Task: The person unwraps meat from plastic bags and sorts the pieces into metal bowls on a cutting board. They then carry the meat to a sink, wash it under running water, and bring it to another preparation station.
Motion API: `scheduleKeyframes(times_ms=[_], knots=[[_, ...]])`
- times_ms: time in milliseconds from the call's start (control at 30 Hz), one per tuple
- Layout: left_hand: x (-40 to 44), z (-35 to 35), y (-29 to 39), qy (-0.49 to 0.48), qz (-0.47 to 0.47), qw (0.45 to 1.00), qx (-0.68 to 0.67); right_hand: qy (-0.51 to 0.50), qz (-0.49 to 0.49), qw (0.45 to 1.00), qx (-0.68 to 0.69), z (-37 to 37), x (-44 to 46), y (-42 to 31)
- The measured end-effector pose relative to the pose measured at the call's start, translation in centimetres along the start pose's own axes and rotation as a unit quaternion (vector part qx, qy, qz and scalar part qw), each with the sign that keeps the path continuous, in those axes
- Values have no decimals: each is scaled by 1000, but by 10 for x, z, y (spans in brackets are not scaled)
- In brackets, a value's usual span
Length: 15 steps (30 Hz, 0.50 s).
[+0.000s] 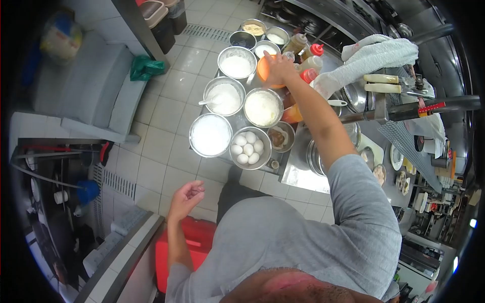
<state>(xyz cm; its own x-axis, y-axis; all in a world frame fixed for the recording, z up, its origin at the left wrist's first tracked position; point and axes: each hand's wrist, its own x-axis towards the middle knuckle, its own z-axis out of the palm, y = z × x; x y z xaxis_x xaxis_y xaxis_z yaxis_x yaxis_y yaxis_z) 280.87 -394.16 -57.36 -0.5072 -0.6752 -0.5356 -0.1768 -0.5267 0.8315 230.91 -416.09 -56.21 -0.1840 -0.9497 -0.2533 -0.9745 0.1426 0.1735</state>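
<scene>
My right hand (pixel 279 70) reaches over an orange bowl (pixel 262 69) among the containers, its fingers spread. Part of the bowl is hidden beneath the hand. My left hand (pixel 187 198) hangs over the floor, loosely curled, with nothing in it. Nearby stand metal bowls of white powder (pixel 210 135), one with a white scoop (pixel 214 99). A bowl of pale grated-looking food (pixel 263 107) stands below the orange one. White eggs (pixel 247 147) fill another bowl, beside a smaller bowl with brownish contents (pixel 278 137).
Squeeze bottles, one with a red cap (pixel 316 49), stand right of the bowls. A white towel (pixel 374 53) and tongs (pixel 382 83) hang at a rail (pixel 424 107). A red box (pixel 194 230) is behind my left hand; a green bag (pixel 146 67) lies at the left.
</scene>
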Motion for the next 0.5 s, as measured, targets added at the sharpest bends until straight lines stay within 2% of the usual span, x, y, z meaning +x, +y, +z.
scheduleKeyframes(times_ms=[267, 400, 500], knots=[[48, 5, 43, -111, 67, 985, 111, 16, 32, 996, 83, -13, 10, 11], [75, 26, 55, -142, 97, 981, 91, 9, 58, 993, 105, -49, 1, 20], [113, 50, 68, -158, 124, 979, 39, 98, 52, 989, 101, -72, -15, 27]])
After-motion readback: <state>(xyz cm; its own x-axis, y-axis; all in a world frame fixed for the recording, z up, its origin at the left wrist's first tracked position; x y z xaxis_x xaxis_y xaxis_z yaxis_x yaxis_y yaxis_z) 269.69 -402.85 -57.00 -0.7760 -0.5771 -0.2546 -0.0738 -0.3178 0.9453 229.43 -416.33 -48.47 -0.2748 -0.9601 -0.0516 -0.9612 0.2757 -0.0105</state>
